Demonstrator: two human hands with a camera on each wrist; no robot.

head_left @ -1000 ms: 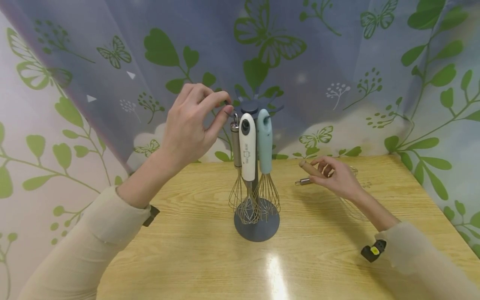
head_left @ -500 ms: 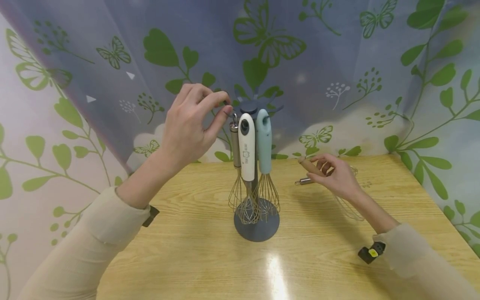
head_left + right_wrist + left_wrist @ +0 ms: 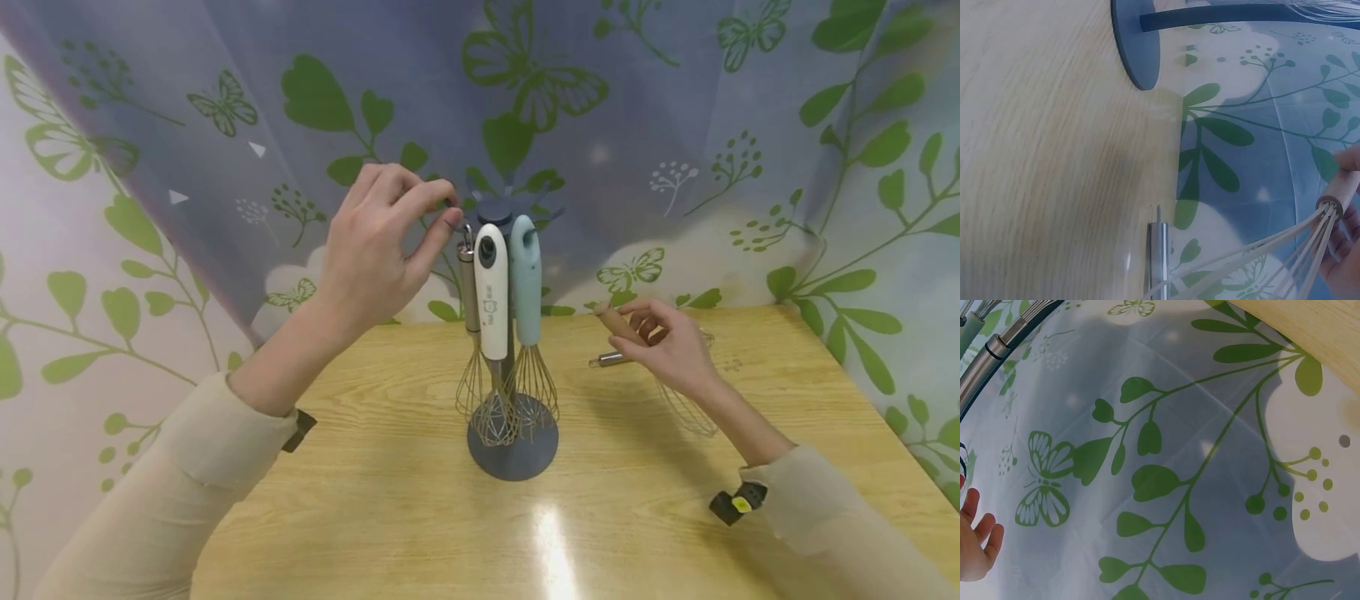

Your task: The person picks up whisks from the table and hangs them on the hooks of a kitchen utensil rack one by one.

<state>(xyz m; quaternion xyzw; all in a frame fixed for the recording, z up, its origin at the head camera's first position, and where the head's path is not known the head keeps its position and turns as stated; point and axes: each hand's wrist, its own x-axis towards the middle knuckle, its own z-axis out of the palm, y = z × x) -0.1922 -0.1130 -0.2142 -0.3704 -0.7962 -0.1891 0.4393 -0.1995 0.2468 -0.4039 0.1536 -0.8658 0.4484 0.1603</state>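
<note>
Key relation: whisk with tan wooden handle and thin wire loops sits right of the dark grey hanging rack with round flat base, clear gap between. Its long axis is slanted: handle end points far-left, roughly rackward, loops trail near-right under the wrist. Looks lifted off the pale wood-grain desk. Right hand has it: thumb and fingers closed round the handle, little spread, handle end sticking out past the fingertips. So right hand owns the whisk, left hand is the one at the rack: thumb and forefinger pinched on its upper left, other fingers bent; exact contact spot is small and partly covered. Hanging on the rack, left to right: steel-handled whisk, white-handled whisk, pale-blue-handled whisk. Watch the silver-handled whisk lying on the desk, just beside the right hand; could snag the loops, my guess.
</note>
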